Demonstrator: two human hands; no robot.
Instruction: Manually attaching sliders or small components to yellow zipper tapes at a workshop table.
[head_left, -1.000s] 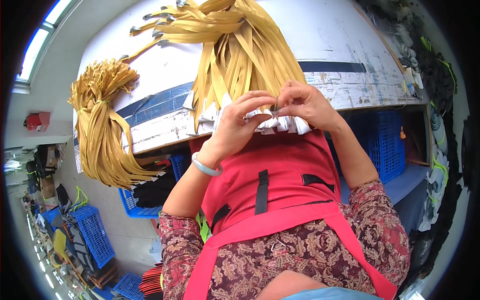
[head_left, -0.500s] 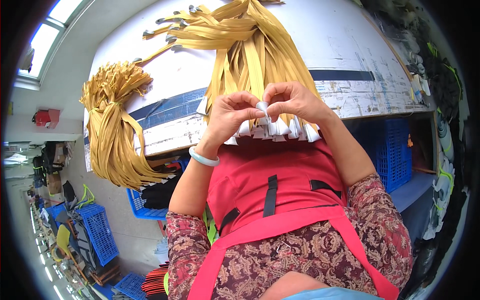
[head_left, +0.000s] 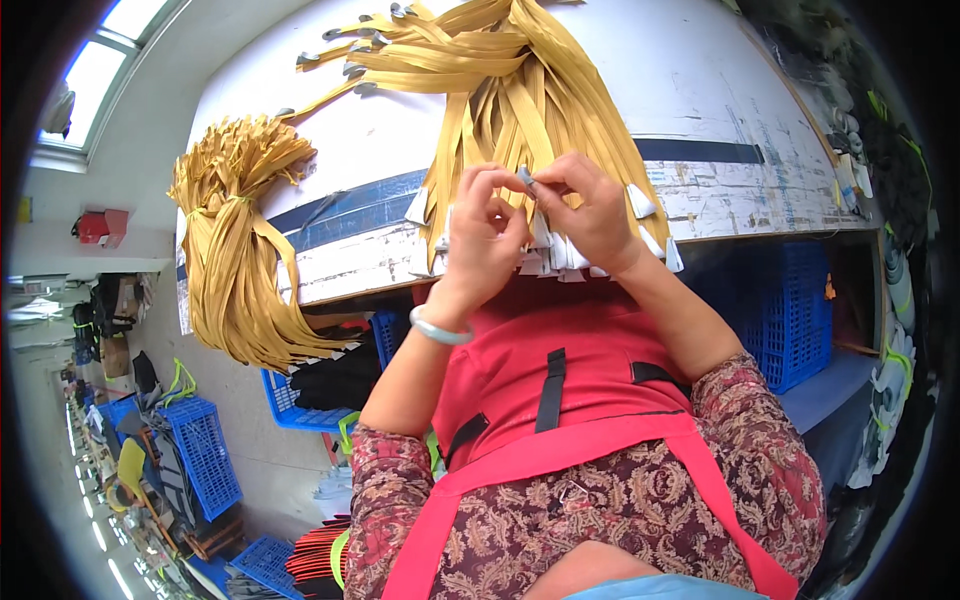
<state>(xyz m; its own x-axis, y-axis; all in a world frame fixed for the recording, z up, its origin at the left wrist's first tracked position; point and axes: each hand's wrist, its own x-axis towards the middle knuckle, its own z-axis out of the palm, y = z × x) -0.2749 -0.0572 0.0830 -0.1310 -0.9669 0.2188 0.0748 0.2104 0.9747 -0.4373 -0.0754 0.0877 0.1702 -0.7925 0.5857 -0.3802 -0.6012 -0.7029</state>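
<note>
A large bundle of long golden fabric strips [head_left: 590, 110] lies across the table, its white-tipped ends hanging over the front edge. At the bundle's near end, my right hand [head_left: 592, 212] pinches the grey-white end tab [head_left: 525, 175] of one strip between thumb and forefinger. Beside it on the left is my left hand [head_left: 485, 235], with a pale bangle on its wrist. Its fingers are curled closed and its forefinger reaches to the same tab. Whatever lies inside its curl is hidden.
A second golden bundle [head_left: 240, 250], tied near its top, hangs over the table's left corner. The white worn table [head_left: 700, 100] carries dark tape bands. Blue crates stand below: one right [head_left: 795, 320], one under the left edge [head_left: 290, 410], others on the floor [head_left: 205, 455].
The left hand has turned and curled its fingers more, its thumb now away from the tab. The right hand has shifted slightly right and still pinches the tab. The view has moved a little.
</note>
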